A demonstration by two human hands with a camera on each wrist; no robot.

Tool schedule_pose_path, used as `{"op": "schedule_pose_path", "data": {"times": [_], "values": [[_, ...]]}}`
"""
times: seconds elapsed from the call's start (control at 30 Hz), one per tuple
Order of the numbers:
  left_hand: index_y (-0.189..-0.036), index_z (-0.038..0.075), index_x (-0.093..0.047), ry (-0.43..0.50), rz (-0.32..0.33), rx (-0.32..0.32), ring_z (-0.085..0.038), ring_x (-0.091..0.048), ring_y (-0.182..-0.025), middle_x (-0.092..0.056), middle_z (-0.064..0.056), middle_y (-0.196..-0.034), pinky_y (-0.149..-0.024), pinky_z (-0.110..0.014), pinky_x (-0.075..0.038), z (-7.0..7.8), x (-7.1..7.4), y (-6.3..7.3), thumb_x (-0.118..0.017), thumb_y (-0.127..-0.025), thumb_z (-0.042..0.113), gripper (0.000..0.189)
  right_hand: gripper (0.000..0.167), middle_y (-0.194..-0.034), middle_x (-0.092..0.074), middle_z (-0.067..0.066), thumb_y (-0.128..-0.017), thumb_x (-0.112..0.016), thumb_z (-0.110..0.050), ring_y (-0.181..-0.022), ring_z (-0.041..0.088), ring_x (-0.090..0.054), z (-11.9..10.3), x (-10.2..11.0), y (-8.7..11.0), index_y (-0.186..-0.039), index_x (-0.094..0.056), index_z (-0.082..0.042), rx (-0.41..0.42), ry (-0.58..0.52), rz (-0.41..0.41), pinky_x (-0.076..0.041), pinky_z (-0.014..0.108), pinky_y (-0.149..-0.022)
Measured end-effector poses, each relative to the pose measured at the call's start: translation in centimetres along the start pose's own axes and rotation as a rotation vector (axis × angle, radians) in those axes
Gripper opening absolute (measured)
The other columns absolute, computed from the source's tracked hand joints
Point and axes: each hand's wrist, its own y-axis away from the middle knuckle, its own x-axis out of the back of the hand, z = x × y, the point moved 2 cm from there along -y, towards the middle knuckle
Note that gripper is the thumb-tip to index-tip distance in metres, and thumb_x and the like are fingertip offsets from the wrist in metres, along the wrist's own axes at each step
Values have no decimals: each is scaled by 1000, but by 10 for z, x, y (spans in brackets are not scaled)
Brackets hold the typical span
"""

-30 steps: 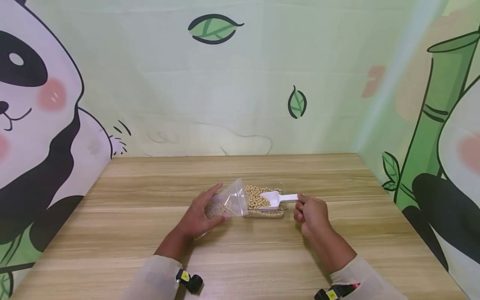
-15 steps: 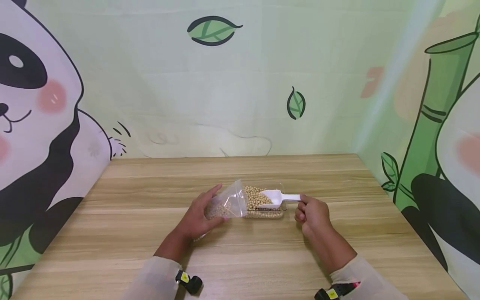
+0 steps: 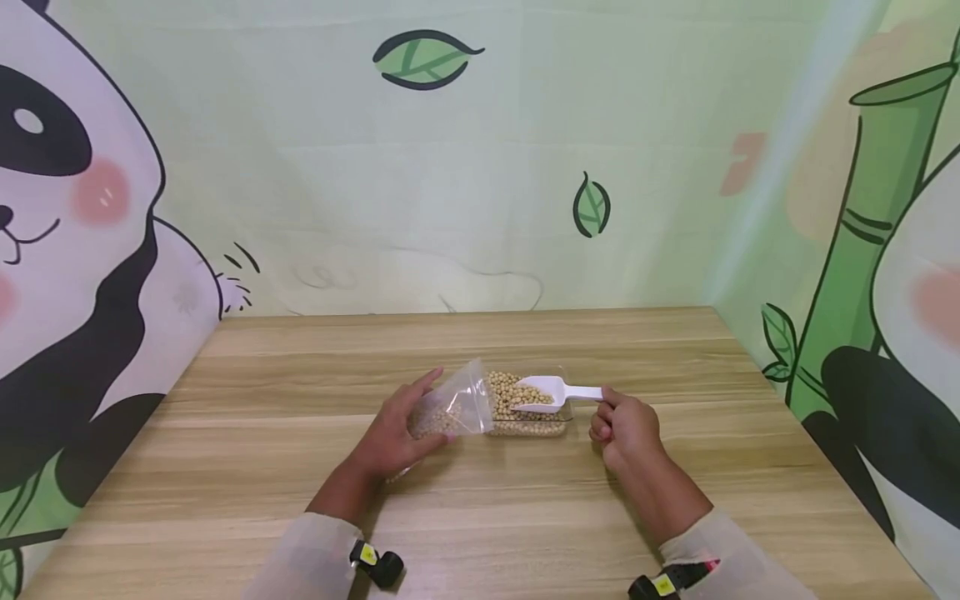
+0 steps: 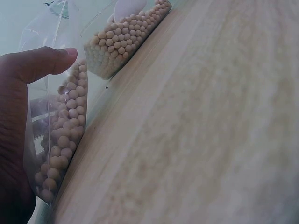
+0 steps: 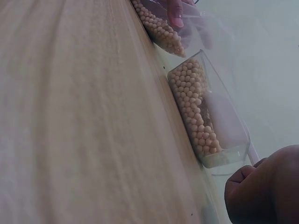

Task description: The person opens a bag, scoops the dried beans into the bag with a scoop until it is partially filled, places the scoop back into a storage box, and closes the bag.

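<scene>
A clear plastic zip bag partly filled with soybeans lies on its side, its mouth turned toward a clear box. My left hand holds the bag from the left, thumb along its near side; in the left wrist view the soybeans show through the plastic. The clear box stands on the table, also holding soybeans. My right hand grips the handle of a white scoop. The scoop sits in the box among the soybeans, with several on its blade.
The wooden table runs back to a printed cloth wall with pandas, leaves and bamboo. Wrist cameras are strapped over both sleeves.
The scoop has tilted and shifted slightly right within the box, and soybeans now lie farther up its blade. The left hand and the bag have stayed put.
</scene>
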Motion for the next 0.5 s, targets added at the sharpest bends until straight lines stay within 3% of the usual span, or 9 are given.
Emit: {"op": "schedule_pose_path", "data": {"times": [0.2,0.5], "values": [[-167,10,-42,-9,0,-2,-37,-65,-126,-65,-25,-142,-105,-55,-53,0,0,0,-92,-85,17,96,27,-55,-33,-10,-117,-41,-16,-45,4,-32,0,0,-1,-92,-46,-9,0,-16,4,-28,22,-49],[-168,13,-41,2,-11,8,-39,-64,-130,-64,-25,-145,-108,-58,-52,-1,0,-1,-91,-86,17,97,39,-53,-31,-10,-117,-43,-16,-43,5,-31,-1,1,-3,-78,-46,-14,45,-62,15,-26,22,-49]]}}
